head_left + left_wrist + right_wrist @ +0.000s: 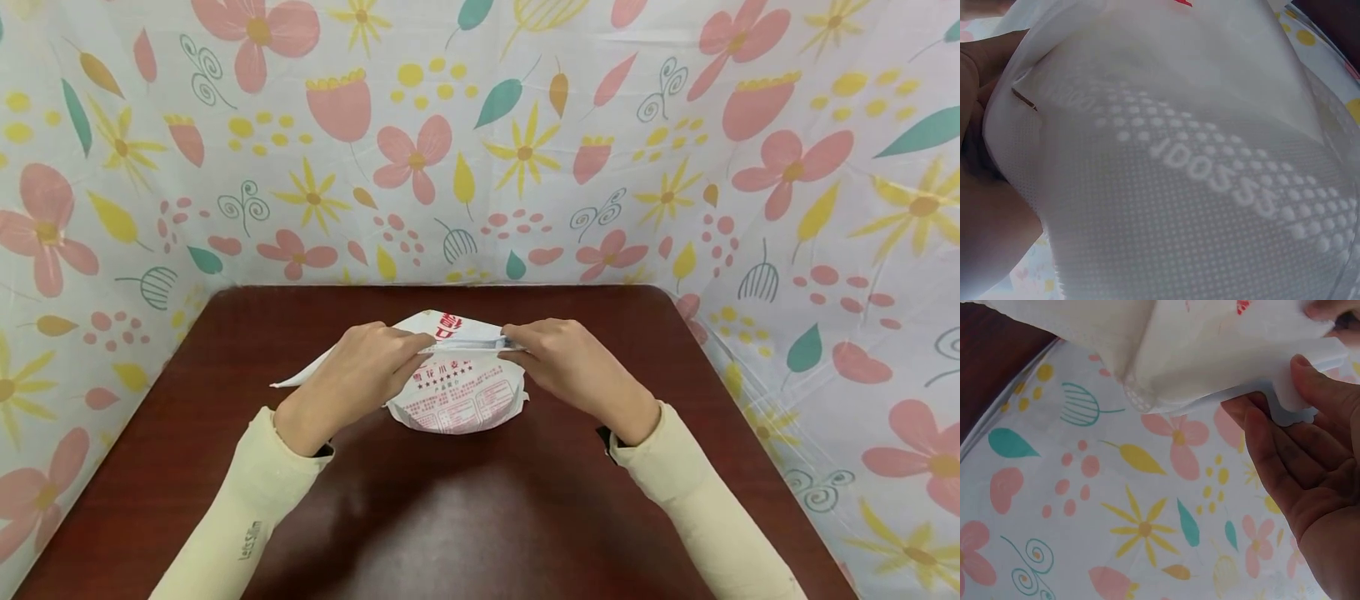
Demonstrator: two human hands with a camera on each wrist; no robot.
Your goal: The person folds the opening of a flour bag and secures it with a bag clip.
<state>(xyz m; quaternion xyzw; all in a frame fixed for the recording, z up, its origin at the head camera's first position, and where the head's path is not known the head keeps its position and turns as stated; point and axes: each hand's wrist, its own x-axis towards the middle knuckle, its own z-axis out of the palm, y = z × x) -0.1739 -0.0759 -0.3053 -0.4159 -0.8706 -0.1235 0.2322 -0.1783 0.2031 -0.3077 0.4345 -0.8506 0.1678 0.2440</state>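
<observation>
A white flour bag point(459, 398) with red printing slumps on the table, its upper part drawn up between both hands. Across the bag's neck runs a long pale strip that looks like a bag clip point(471, 342). My left hand point(358, 367) pinches the bag at the strip's left end. At the other end my right hand point(566, 367) grips the strip, with thumb and fingers on either side in the right wrist view. There the clip point(1319, 355) shows a white bar and a pale blue wavy edge. Embossed dotted film point(1172, 206) fills most of the left wrist view.
The bag stands on a dark red-brown table point(450, 517) with rounded far corners. A flower-printed cloth point(480, 150) hangs behind the table and along its sides. A white corner of the bag point(303, 371) sticks out past the left hand.
</observation>
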